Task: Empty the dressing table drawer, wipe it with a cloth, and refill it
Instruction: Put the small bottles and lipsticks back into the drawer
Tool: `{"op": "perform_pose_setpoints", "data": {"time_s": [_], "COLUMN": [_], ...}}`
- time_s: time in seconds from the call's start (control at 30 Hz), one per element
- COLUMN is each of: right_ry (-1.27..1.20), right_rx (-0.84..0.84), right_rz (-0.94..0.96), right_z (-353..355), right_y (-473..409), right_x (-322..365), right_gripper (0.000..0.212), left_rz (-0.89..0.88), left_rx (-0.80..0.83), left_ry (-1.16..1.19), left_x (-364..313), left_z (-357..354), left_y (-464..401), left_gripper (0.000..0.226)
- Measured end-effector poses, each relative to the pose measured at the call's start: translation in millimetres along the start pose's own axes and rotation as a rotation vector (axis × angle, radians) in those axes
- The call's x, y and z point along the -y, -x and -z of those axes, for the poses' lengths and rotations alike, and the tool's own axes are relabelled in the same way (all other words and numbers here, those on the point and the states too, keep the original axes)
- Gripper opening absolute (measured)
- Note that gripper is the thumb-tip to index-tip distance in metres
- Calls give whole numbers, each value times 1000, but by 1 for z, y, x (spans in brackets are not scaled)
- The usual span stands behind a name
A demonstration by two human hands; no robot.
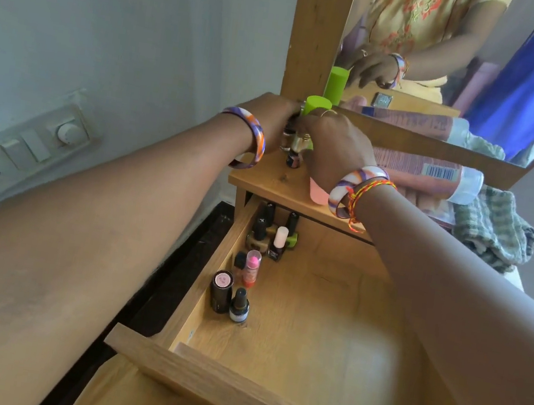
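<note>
— Where are my hands now?

— Both are up on the table (272, 182), at its far left corner by the mirror (453, 57). My left hand (271, 116) and my right hand (332, 149) are on either side of a little bunch of bottles there. The tall one has a green cap (318, 106) and stands straight up.

— Are the fingers holding something?

— They curl in around the bunch, but the hands hide most of it, so I cannot tell which bottle each hand has, or if it grips at all. One small dark bottle (293, 158) stands free, just in front of my right hand.

— And the drawer?

— The drawer (328, 315) is pulled open, below the hands and nearer to me. Some nail polish bottles (274, 234) and lipsticks (251, 267) stand along its left wall. The rest of its floor is bare wood.

— So which way do things go next?

— I think I am refilling. Things must come down and toward me, standing upright. The left hand is closer to that row. The cloth (493, 229) and a pink tube (425, 174) lie off to the right.
</note>
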State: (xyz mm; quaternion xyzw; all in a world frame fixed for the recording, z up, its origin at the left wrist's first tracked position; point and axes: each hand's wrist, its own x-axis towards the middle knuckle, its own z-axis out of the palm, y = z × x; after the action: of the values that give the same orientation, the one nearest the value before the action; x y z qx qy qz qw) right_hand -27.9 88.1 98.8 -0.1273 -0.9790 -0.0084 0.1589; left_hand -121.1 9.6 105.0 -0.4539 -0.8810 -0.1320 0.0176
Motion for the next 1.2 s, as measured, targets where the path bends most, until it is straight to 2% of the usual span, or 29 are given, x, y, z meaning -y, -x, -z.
{"op": "perform_pose_setpoints", "data": {"time_s": [0.1, 0.37, 0.6, 0.73, 0.87, 0.97, 1.07, 1.2], "right_ry": [-43, -155, -273, -434, -438, -447, -445, -381], "right_rx": [-2, 65, -33, 36, 220, 378, 523, 554], "right_rz": [-25, -39, -51, -48, -4, -4, -59, -120], "right_z": [-4, -6, 14, 38, 52, 52, 39, 16], "right_y": [-4, 2, 14, 30, 51, 71, 93, 121], "right_x": [-4, -8, -8, -5, 0, 7, 18, 38], "right_gripper": [40, 34, 29, 25, 18, 13, 17, 23], "left_rz": [27, 39, 74, 115, 144, 123, 111, 124], "left_rx": [-79, -207, -290, -165, 157, 319, 414, 449], "left_ry": [42, 92, 229, 295, 378, 364, 293, 202], "left_x": [5, 10, 11, 5, -4, -11, -18, -25], "left_z": [0, -4, 18, 41, 53, 49, 35, 13], "left_y": [-3, -4, 26, 56, 86, 107, 128, 154], "left_gripper": [27, 17, 17, 18, 24, 17, 11, 13]}}
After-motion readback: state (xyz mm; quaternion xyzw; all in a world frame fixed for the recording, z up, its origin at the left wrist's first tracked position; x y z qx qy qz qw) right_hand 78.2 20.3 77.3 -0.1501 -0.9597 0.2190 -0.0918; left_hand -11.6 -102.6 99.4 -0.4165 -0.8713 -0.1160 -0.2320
